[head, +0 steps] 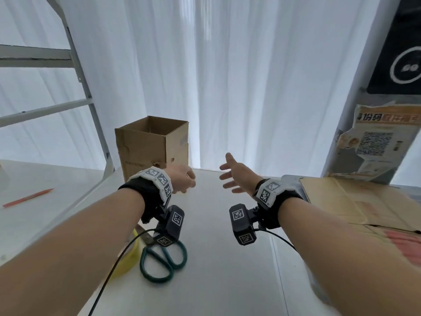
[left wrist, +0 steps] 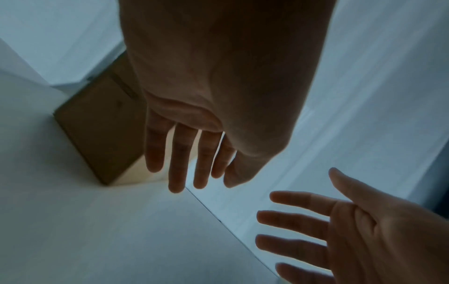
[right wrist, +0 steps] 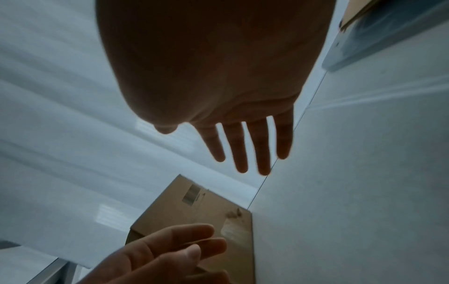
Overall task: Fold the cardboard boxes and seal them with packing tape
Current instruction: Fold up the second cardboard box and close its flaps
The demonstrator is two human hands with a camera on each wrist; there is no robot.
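Observation:
An open-topped brown cardboard box [head: 151, 147] [left wrist: 97, 134] [right wrist: 206, 207] stands upright at the far edge of the white table [head: 227, 258]. My left hand [head: 184, 181] [left wrist: 189, 163] hovers just right of the box's near corner, fingers straight, holding nothing. My right hand [head: 234, 176] [right wrist: 243, 149] floats a little to the right of it, palm turned left, fingers spread and empty. Both hands are off the box. A yellow tape roll [head: 129, 254] lies under my left forearm, mostly hidden. A flattened cardboard sheet [head: 353, 206] lies on the right.
Green-handled scissors [head: 164, 261] lie near the tape roll. An orange pen [head: 28, 197] rests on the left surface. A metal ladder frame [head: 86, 87] stands at the left, white curtains behind. A torn printed carton [head: 376, 142] leans at the far right.

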